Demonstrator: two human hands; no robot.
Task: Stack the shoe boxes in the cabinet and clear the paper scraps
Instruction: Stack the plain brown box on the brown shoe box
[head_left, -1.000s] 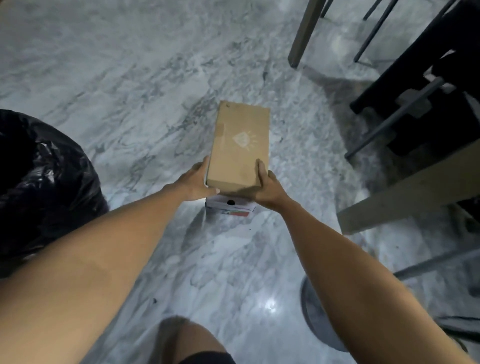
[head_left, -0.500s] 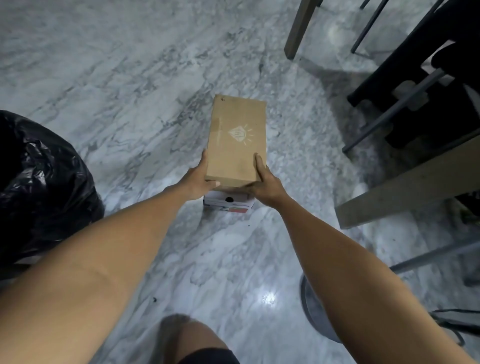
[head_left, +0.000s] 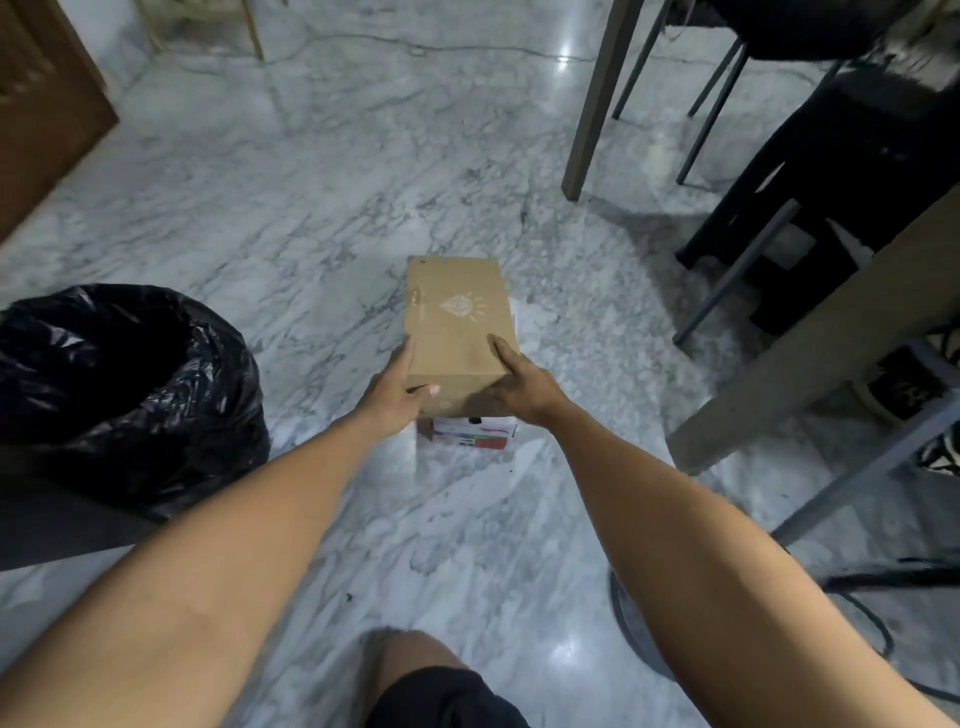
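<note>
You are holding plain brown cardboard shoe box (head_left: 457, 322) at near end, left hand (head_left: 395, 397) and right hand (head_left: 522, 387) gripping corners; it is resting on white printed shoe box (head_left: 475, 428) on marble floor (head_left: 311, 218). Probably light, stiff, smooth; try gripping long sides.

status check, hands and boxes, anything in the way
Left hand and right hand grip brown box, stacked on white box. Black bin bag left, table legs right; floor ahead open.
</note>
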